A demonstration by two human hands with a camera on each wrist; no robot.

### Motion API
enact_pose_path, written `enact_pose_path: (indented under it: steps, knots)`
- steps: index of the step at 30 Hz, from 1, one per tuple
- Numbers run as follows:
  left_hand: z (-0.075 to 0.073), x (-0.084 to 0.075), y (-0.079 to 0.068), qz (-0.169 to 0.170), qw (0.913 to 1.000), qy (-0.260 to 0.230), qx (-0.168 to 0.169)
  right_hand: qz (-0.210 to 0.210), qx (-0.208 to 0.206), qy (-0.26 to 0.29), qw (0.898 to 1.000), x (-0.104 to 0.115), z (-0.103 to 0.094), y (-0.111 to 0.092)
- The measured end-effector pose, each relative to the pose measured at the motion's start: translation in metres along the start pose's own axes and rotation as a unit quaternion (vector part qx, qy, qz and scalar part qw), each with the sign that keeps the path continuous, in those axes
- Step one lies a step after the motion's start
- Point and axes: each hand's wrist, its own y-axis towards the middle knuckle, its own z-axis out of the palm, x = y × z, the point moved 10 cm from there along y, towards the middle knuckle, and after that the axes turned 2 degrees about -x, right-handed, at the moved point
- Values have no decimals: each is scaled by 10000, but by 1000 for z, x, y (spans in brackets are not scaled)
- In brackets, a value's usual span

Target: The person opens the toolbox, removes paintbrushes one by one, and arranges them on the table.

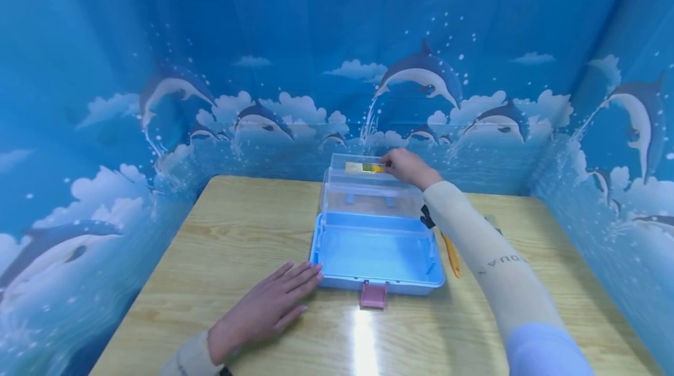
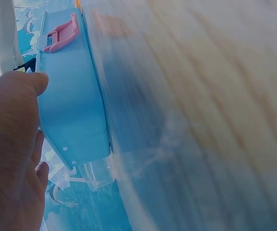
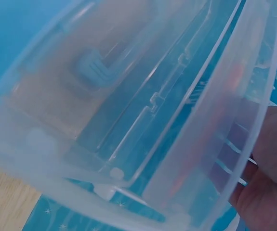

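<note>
A blue plastic toolbox [image 1: 376, 250] stands with its pink latch [image 1: 374, 295] hanging down in front. Its translucent upper tray [image 1: 347, 189] is raised at the back. Over that tray my right hand [image 1: 408, 166] pinches what looks like a paintbrush [image 1: 363, 168], pale at its left end, dark-banded, then orange. Through the tray wall [image 3: 196, 125] in the right wrist view, my right fingers [image 3: 258, 178] appear beside a blurred orange streak. My left hand [image 1: 271, 300], fingers extended, rests against the box's front left corner; in the left wrist view its thumb lies near the blue wall [image 2: 73, 110].
An orange handle [image 1: 451, 256] lies on the wooden table [image 1: 237, 230] just right of the box, partly hidden by my right sleeve. A dark object [image 1: 494, 224] sits beyond the sleeve. Blue dolphin-printed cloth [image 1: 295, 72] encloses the back and both sides.
</note>
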Motion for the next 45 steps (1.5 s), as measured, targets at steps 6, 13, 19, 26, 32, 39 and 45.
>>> enact_pose_path:
  steps: [6, 13, 19, 26, 32, 39, 45]
  knots:
    - [-2, 0, 0, 11, 10000, -2, -71, -118, -31, 134, 9998, 4, -3, 0]
    - [2, 1, 1, -37, 9998, -156, 132, -226, 144, 252, 9993, 3, 0, 5]
    - [3, 3, 2, -108, 9995, -174, 238, -349, 242, 192, 9989, 2, 1, 8]
    - [1, 2, 3, -82, 9995, -220, 222, -304, 233, 226, 9990, 1, 1, 5]
    - [2, 1, 2, -93, 9995, -178, 252, -277, 65, 213, 9994, -1, 1, 3]
    - [2, 1, 1, -100, 9997, -156, 183, -472, -320, 293, 9979, 1, -7, -4]
    - [1, 1, 1, -70, 9999, -100, 119, -538, -580, 200, 9967, 1, -14, -12]
